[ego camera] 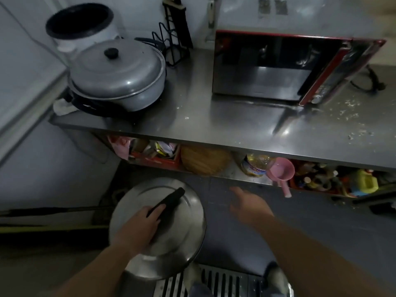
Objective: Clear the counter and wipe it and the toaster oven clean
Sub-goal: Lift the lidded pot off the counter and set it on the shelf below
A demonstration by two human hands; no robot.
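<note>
My left hand (139,225) grips the black handle of a round steel lid (182,213), held low in front of the counter over a steel pot (150,269) near the floor. My right hand (248,205) hangs free beside it, fingers loosely spread, holding nothing. The steel counter (214,116) carries a red toaster oven (278,65) at the right, turned at an angle. White crumbs (347,113) lie scattered on the counter at the oven's right.
A lidded grey pot (120,76) sits on a burner at the counter's left, a white cooker (81,24) behind it, a black wire rack (173,39) by the wall. The shelf below holds a pink scoop (281,171), bottles and boxes. A floor grate (218,281) lies at my feet.
</note>
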